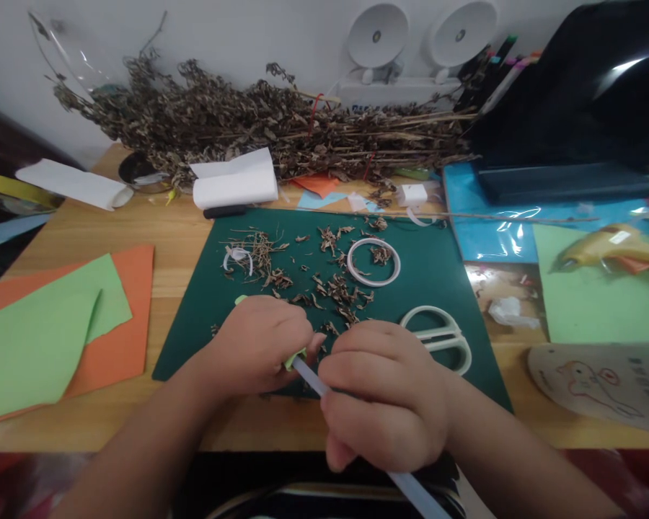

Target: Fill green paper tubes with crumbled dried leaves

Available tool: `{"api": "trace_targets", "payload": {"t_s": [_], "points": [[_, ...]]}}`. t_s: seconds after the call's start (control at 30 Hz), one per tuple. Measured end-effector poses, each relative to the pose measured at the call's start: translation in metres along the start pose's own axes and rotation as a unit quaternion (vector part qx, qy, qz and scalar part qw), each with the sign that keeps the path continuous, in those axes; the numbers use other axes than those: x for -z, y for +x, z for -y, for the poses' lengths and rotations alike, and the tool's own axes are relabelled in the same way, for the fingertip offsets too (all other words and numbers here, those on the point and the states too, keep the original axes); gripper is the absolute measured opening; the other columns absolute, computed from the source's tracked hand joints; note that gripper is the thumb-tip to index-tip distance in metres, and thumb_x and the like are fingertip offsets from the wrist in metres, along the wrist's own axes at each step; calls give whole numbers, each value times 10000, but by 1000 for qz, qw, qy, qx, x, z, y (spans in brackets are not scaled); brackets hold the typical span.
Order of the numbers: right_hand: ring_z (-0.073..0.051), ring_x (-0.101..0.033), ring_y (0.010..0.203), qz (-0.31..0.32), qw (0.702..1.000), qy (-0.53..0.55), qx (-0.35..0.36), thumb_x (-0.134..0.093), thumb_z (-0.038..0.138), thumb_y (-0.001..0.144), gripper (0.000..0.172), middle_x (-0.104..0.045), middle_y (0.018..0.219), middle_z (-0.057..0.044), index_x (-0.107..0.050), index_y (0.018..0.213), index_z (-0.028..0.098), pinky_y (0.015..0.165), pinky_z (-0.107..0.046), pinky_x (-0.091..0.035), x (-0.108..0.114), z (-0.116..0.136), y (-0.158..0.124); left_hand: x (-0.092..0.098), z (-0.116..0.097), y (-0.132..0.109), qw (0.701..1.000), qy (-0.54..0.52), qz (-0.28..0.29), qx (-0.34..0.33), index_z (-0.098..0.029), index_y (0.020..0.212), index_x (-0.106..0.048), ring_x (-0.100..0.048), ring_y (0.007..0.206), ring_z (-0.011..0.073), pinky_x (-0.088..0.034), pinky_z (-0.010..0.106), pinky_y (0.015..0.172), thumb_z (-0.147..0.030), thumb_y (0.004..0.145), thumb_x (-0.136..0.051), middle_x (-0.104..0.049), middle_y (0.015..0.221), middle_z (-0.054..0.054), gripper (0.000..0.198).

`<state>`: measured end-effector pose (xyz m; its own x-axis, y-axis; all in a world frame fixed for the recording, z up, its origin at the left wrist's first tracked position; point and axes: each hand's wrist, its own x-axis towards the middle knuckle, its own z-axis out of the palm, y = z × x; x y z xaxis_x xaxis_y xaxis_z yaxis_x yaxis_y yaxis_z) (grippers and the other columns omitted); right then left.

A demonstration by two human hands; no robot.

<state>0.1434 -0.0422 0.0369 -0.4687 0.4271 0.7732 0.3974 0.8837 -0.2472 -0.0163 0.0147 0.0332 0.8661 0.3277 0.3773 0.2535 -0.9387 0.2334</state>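
Observation:
My left hand (265, 342) is closed around a small rolled piece of green paper (294, 359), which peeks out on both sides of the fist. A translucent whitish stick (311, 376) runs from the green roll into my right hand (386, 396), whose fingers wrap round it; its far end slants down toward my lap. Both hands are over the front part of a dark green mat (422, 285). Crumbled dry leaves (343, 292) lie on the mat beyond them, with a roll of white tape (373, 262) and white-handled scissors (438, 339) nearby.
Bundled dried plants (221, 122) span the back, behind a white paper roll (235, 180). Green and orange sheets (135, 310) lie left. At right are a blue packet (492, 238), a yellow glue gun (616, 249) on green paper, and a printed fan-like board (600, 382).

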Motion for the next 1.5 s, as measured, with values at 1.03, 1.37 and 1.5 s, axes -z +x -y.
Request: {"api": "trace_targets", "payload": {"t_s": [1.03, 1.37, 1.5], "points": [[-122, -494, 595, -5, 1000, -17, 25, -422, 317, 804, 225, -522, 616, -34, -505, 687, 143, 524, -241, -441, 4, 0, -3, -4, 1, -2, 999, 17, -27, 16, -176, 495, -359, -336, 412, 89, -212, 269, 431, -189, 775, -419, -383, 431, -42, 287], [-120, -493, 580, -2, 1000, -7, 14, -388, 322, 828, 261, -521, 588, -28, -498, 682, 136, 506, -240, -437, 4, 2, -4, -3, 1, -1, 999, 17, -22, 17, -174, 501, -363, -332, 415, 88, -208, 264, 434, -201, 782, -411, -391, 436, -41, 287], [-122, -493, 580, -1, 999, -26, 24, -382, 315, 833, 265, -529, 595, -33, -494, 675, 134, 517, -247, -445, 2, 2, -3, -3, 2, -1, 999, 29, -15, 17, -175, 504, -380, -347, 427, 94, -216, 264, 443, -213, 784, -411, -405, 444, -37, 284]]}}
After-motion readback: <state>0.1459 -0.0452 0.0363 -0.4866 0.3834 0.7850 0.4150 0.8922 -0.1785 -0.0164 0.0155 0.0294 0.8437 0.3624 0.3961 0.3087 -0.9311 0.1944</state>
